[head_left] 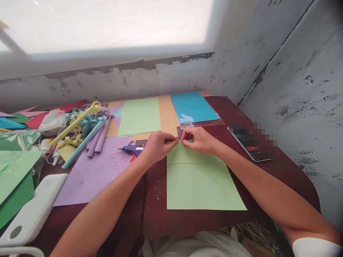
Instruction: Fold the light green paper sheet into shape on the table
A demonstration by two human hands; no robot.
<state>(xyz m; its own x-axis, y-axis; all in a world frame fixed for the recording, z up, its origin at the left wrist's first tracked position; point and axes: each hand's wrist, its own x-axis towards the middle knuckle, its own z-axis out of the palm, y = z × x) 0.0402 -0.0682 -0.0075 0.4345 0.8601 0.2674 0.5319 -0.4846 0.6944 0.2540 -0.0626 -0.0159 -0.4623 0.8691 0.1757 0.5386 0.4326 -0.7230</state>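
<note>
At mid-frame we pinch the far edge of the green sheet (198, 182) with both hands: our left hand (157, 144) and right hand (200, 140) each have fingertips clamped together on it, nearly touching. The sheet lies flat on the table (281, 167). A glue gun (132, 150) rests left of our left hand, on purple paper (91, 175).

Two bare forearms are shown, uncovered from wrist to elbow. A short white sleeve (316, 247) is worn on the right upper arm; a pale, off-white garment (198, 244) is seen at the torso.
</note>
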